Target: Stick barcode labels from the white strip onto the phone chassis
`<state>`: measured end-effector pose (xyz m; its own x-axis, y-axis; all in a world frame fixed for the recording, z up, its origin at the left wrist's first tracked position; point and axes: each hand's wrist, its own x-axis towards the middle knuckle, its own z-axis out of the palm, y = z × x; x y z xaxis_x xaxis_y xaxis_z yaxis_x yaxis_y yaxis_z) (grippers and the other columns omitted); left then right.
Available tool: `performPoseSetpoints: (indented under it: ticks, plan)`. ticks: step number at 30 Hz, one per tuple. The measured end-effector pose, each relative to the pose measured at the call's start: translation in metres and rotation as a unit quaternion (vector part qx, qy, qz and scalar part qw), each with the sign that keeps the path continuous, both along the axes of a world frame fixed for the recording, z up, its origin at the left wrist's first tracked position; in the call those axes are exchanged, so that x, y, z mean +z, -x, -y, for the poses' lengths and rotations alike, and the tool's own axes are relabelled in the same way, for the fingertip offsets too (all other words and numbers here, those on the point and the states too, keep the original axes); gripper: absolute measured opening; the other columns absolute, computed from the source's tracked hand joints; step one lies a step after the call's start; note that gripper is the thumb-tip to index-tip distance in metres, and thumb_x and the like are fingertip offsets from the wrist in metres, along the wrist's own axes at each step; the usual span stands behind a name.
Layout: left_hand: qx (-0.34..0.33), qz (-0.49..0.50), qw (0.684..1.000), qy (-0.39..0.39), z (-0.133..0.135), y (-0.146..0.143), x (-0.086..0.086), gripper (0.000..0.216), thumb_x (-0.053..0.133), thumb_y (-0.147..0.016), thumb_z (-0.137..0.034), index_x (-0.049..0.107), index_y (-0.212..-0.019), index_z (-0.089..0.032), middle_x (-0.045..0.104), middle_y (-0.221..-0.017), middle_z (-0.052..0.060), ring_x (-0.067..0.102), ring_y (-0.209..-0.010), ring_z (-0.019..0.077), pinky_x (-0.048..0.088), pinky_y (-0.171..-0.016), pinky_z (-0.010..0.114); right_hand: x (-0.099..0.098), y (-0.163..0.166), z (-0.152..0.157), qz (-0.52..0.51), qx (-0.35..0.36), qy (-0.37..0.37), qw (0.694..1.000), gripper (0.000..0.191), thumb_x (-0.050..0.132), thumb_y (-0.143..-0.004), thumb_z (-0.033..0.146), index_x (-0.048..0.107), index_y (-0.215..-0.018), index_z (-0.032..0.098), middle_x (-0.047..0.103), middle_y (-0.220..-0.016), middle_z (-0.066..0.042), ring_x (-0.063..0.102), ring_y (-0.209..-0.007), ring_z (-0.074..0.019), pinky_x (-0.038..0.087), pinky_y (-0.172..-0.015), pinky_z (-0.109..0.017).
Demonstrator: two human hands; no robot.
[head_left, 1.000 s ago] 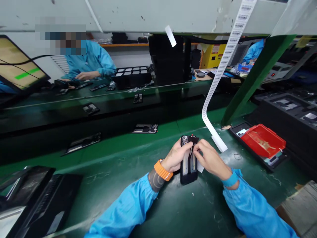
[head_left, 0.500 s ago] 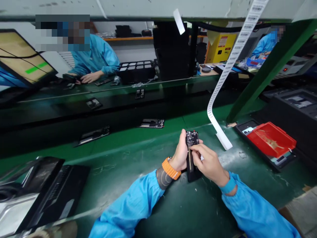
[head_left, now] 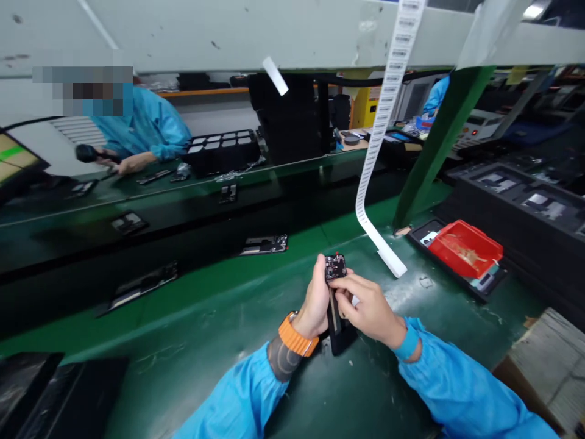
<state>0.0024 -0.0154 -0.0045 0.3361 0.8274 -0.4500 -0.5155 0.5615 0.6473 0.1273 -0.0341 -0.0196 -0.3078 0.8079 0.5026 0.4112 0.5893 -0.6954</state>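
My left hand is wrapped round an opened phone, held tilted above the green bench. Bare circuit parts show at the phone's top end; a long pale strip runs down its black lower body. Over the middle of the phone lies my right hand, thumb and fingers bent together at its surface. Whatever sits between those fingertips is too small or hidden to make out. Two more opened phones lie beyond my hands: one phone straight ahead, another phone further left.
A barcode label strip hangs down to the bench. To the right are a red tray, a green post and black foam trays. A co-worker in a blue sleeve holds a dark tool across the line.
The view has swung right and up, so everything sits further left. My right fingers have shifted slightly up the phone. The co-worker has lifted a dark tool.
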Motion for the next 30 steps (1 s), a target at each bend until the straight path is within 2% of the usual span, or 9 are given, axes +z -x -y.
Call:
performPoseSetpoints:
  ticks: [4, 8, 12, 17, 23, 27, 30]
  plan:
    - [0.002, -0.041, 0.999, 0.015, 0.0, 0.0, 0.0, 0.077, 0.049, -0.074, -0.083, 0.069, -0.095, -0.011, 0.064, -0.062, 0.004, 0.06, -0.052, 0.0173, 0.045, -0.05, 0.027, 0.001, -0.001, -0.001, 0.001, 0.017, 0.001, 1.0, 0.023, 0.051, -0.088, 0.011, 0.068, -0.097, 0.023, 0.071, -0.09, -0.004, 0.066, -0.082, -0.0178, 0.055, -0.077, -0.03]
    - [0.018, -0.021, 1.0, 0.004, -0.001, -0.001, -0.001, 0.07, 0.054, -0.077, -0.076, 0.069, -0.093, -0.01, 0.066, -0.068, 0.005, 0.064, -0.062, 0.0179, 0.048, -0.057, 0.026, 0.001, -0.001, -0.003, -0.014, 0.021, 0.022, 0.999, 0.018, 0.052, -0.085, 0.011, 0.067, -0.085, 0.022, 0.068, -0.077, 0.0, 0.062, -0.068, -0.0148, 0.053, -0.068, -0.026]
    - [0.018, -0.014, 1.0, 0.002, -0.002, -0.001, -0.001, 0.067, 0.052, -0.079, -0.075, 0.069, -0.09, -0.011, 0.065, -0.068, 0.005, 0.063, -0.061, 0.0173, 0.047, -0.055, 0.025, 0.002, 0.0, -0.004, -0.023, 0.005, 0.021, 1.0, 0.024, 0.051, -0.084, 0.011, 0.068, -0.097, 0.021, 0.069, -0.08, -0.001, 0.063, -0.069, -0.015, 0.053, -0.071, -0.027]
    - [0.034, -0.008, 0.999, -0.002, -0.002, 0.0, 0.001, 0.071, 0.045, -0.08, -0.08, 0.069, -0.087, -0.013, 0.062, -0.061, 0.004, 0.06, -0.053, 0.0171, 0.046, -0.051, 0.026, 0.003, -0.001, 0.002, -0.001, 0.031, 0.018, 0.999, 0.027, 0.049, -0.087, 0.013, 0.068, -0.105, 0.022, 0.07, -0.093, -0.005, 0.066, -0.08, -0.0167, 0.054, -0.076, -0.028]
    - [0.012, 0.023, 1.0, -0.011, -0.006, 0.0, -0.011, 0.074, 0.045, -0.078, -0.082, 0.068, -0.087, -0.012, 0.065, -0.066, 0.007, 0.066, -0.067, 0.0212, 0.052, -0.062, 0.029, -0.004, -0.006, -0.002, -0.002, 0.033, 0.085, 0.996, 0.021, 0.053, -0.087, 0.017, 0.067, -0.102, 0.022, 0.068, -0.08, -0.002, 0.064, -0.069, -0.0161, 0.052, -0.066, -0.027]
    - [-0.005, 0.032, 0.999, -0.015, -0.005, -0.002, -0.017, 0.073, 0.049, -0.075, -0.082, 0.067, -0.082, -0.012, 0.068, -0.074, 0.008, 0.068, -0.076, 0.0226, 0.053, -0.069, 0.03, -0.001, -0.008, -0.004, -0.015, 0.047, 0.143, 0.988, 0.016, 0.052, -0.086, 0.017, 0.063, -0.097, 0.022, 0.066, -0.076, 0.0, 0.063, -0.067, -0.0151, 0.051, -0.064, -0.026]
    - [-0.009, 0.045, 0.999, -0.025, -0.004, -0.004, -0.015, 0.067, 0.056, -0.071, -0.081, 0.063, -0.076, -0.014, 0.068, -0.074, 0.008, 0.069, -0.081, 0.0236, 0.054, -0.071, 0.03, 0.003, -0.01, -0.004, -0.025, 0.057, 0.171, 0.983, 0.01, 0.052, -0.085, 0.017, 0.058, -0.091, 0.022, 0.062, -0.072, 0.002, 0.06, -0.063, -0.0133, 0.049, -0.061, -0.025]
